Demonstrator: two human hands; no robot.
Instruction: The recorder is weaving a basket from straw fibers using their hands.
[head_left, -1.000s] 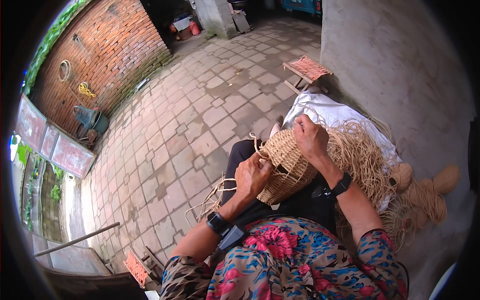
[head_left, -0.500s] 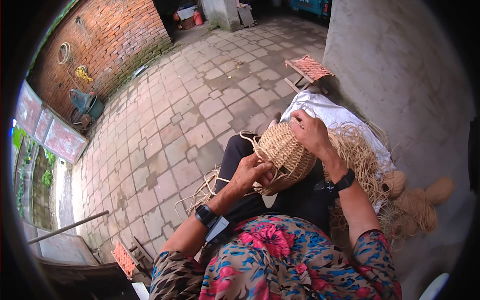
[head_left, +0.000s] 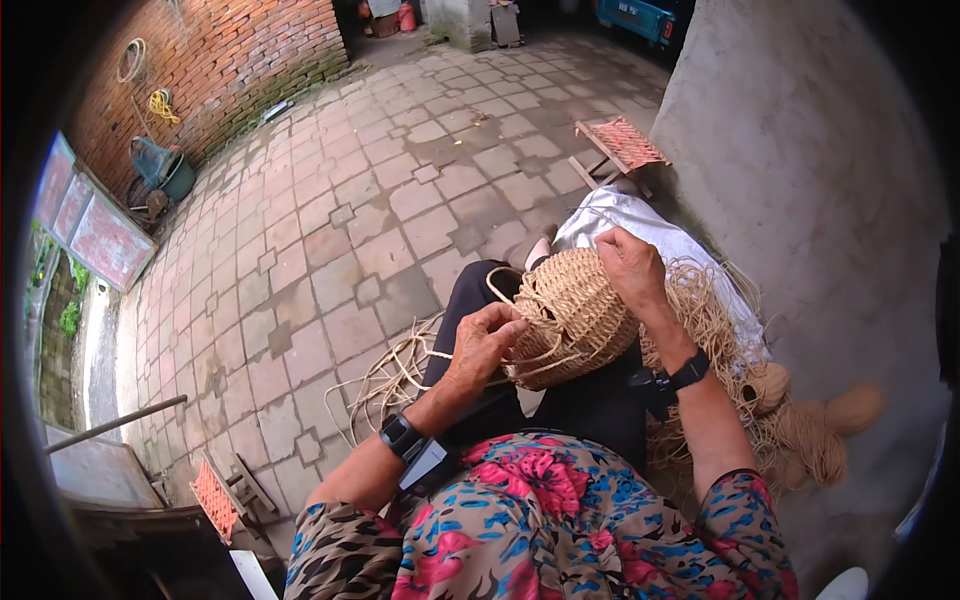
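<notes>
Across the person's lap, a woven tan basket (head_left: 580,315) is resting on dark trousers (head_left: 470,300) between the 2 hands. At its left side, the left hand (head_left: 485,348) is holding thumb and forefinger close together; whether they are clamping a strand, I cannot tell. The right hand (head_left: 633,272) is curling its fingers inward at the basket's upper right edge; whether they are gripping anything, I cannot tell. A cord loop (head_left: 491,286) is sticking out from the basket's left side, and loose strands (head_left: 402,368) are trailing beside the left leg. To the right, a heap of cord (head_left: 700,310) is lying beside and partly over a white cloth (head_left: 625,212), with balls of cord (head_left: 768,388) sitting near it.
</notes>
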